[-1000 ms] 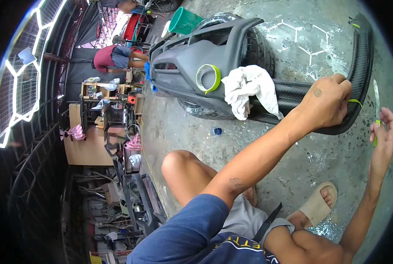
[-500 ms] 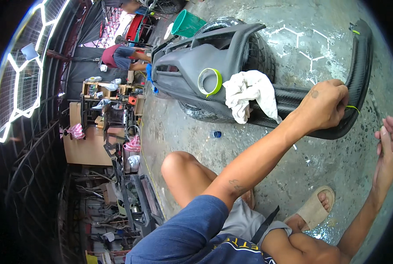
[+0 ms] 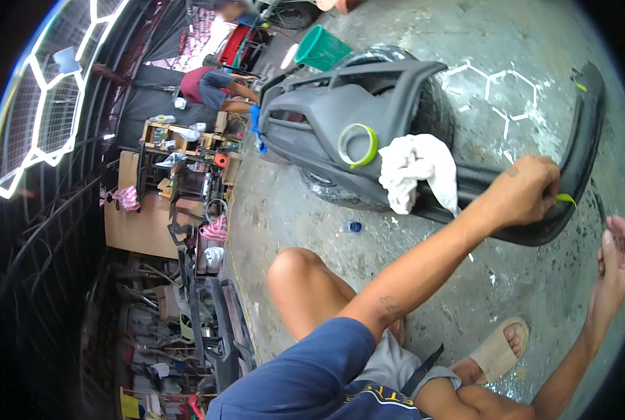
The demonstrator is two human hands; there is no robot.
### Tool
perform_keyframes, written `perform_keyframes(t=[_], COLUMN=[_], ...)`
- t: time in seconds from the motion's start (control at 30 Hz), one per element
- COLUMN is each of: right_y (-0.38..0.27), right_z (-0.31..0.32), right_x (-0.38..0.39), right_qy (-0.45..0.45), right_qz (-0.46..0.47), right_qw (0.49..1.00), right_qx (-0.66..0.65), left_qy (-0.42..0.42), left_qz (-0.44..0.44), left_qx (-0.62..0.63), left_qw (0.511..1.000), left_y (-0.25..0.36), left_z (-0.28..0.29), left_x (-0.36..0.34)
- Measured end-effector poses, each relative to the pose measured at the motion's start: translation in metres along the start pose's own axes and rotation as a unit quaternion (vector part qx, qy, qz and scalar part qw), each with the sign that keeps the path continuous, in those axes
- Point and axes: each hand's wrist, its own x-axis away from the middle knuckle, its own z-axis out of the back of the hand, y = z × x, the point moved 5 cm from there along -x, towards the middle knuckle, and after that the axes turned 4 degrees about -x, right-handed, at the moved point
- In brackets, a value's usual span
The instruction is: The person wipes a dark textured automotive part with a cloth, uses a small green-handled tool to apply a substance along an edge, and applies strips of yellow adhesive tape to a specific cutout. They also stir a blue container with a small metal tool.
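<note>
A large black car bumper (image 3: 298,115) lies across the floor, its carbon-textured end curving round at the right. Over that end my left hand (image 3: 526,187) is closed, fingers pinched at a short strip of yellow-green tape (image 3: 566,200) that sticks out past the fingertips. My right hand (image 3: 615,248) is held apart from the bumper at the far right, fingers stretched and thumb up; the dark rim cuts part of it off. A roll of yellow-green tape (image 3: 374,148) stands on the bumper beside a crumpled white cloth (image 3: 414,168). Another yellow-green tape piece (image 3: 580,87) sits near the bumper's tip.
Tyres (image 3: 435,112) lie under the bumper. Behind it stands a green bucket (image 3: 321,49). A blue cap-like object (image 3: 354,227) is on the concrete floor. Cluttered shelves (image 3: 179,150) line the left, where a person in a red shirt (image 3: 199,85) bends over.
The whole view has shifted, so the bumper appears lower and farther right. The tape strip by my left fingertips now shows broader. My right hand stays apart from the bumper.
</note>
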Motion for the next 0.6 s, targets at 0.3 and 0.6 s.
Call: perform_keyframes(t=[0.3, 0.6], right_y=[0.000, -0.068], right_z=[0.001, 0.006], right_x=[0.003, 0.025], right_qy=[0.005, -0.050], right_qz=[0.029, 0.196], right_qw=[1.000, 0.932], right_qx=[-0.004, 0.300], left_qy=[0.000, -0.002], left_qz=[0.002, 0.023], left_qx=[0.026, 0.020], left_qw=[1.000, 1.000], left_y=[-0.001, 0.009], left_z=[-0.002, -0.012], left_x=[0.003, 0.000])
